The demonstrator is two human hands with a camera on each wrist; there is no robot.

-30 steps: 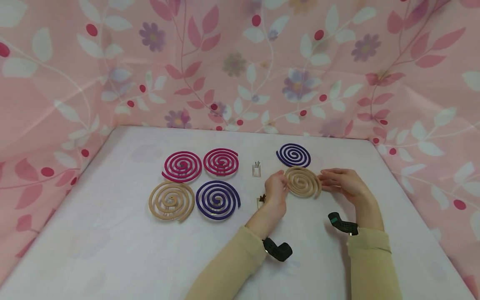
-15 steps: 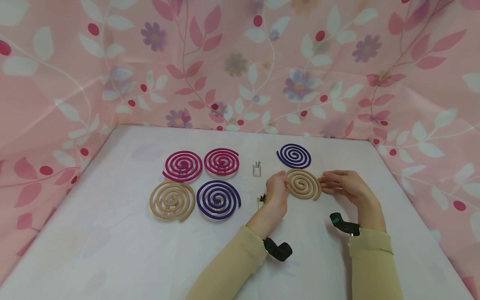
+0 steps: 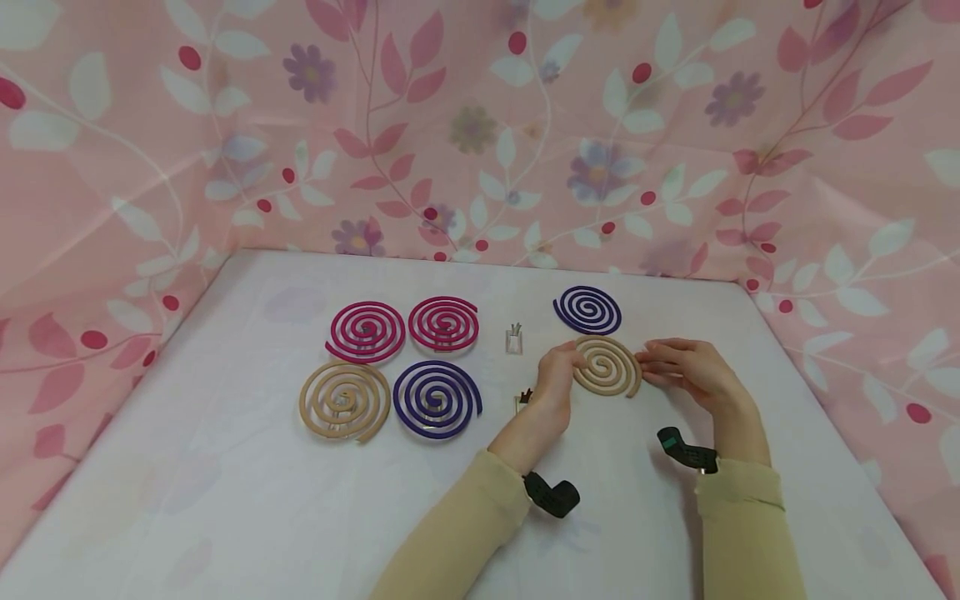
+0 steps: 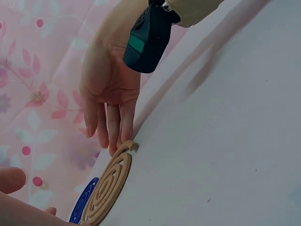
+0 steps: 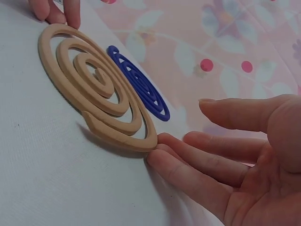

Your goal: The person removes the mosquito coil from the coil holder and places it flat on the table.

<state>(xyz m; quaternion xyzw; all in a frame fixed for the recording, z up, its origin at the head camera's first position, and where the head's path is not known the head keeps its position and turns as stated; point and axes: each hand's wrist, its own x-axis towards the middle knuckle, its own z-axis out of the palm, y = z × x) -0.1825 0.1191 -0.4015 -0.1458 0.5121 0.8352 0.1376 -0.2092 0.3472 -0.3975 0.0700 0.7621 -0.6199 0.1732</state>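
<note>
A tan mosquito coil (image 3: 602,364) lies on the white cloth between the two hands, close in front of a dark blue mosquito coil (image 3: 588,310). At its left edge are the fingertips of my left hand (image 3: 553,387); in the left wrist view that thumb (image 4: 11,180) is lifted away from the coil. My right hand (image 3: 697,371) has its fingers stretched out, with fingertips right at the coil's right edge. The right wrist view shows the right thumb (image 5: 235,113) raised and apart from the tan coil's rim.
Further left lie two pink coils (image 3: 366,332), another tan coil (image 3: 344,400) and another blue coil (image 3: 435,400), with metal stands showing through them. A small metal stand (image 3: 513,341) is near the middle; another stand (image 3: 525,397) is partly hidden by the left hand. Patterned pink fabric surrounds the table.
The tan coil has shifted very slightly between the hands. My left hand has turned a little and its thumb has moved at the coil's edge. The right hand has hardly moved.
</note>
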